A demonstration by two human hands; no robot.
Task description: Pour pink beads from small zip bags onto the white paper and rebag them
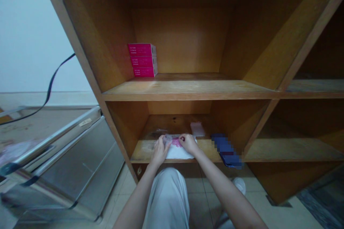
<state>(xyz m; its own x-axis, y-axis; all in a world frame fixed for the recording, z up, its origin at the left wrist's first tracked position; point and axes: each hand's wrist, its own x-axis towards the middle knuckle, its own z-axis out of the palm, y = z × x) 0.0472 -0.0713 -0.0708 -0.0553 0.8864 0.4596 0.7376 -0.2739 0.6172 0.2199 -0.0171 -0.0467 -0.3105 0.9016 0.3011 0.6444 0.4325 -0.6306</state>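
Observation:
Both my hands rest on the lower shelf (206, 146) of a wooden shelving unit. My left hand (160, 149) and my right hand (188, 142) are closed in a pinch on a small clear plastic bag (172, 140) with pink contents. The bag lies over a white sheet (178, 152) at the shelf's front edge. Another small clear bag (197, 128) sits further back on the same shelf. My forearms reach up from the bottom of the view.
Three pink boxes (143, 60) are stacked at the back left of the upper shelf (188, 87). A blurred dark blue object (226, 149) lies right of my hands. A metal cart (59, 164) stands to the left, with a black strap (51, 82) hanging above it.

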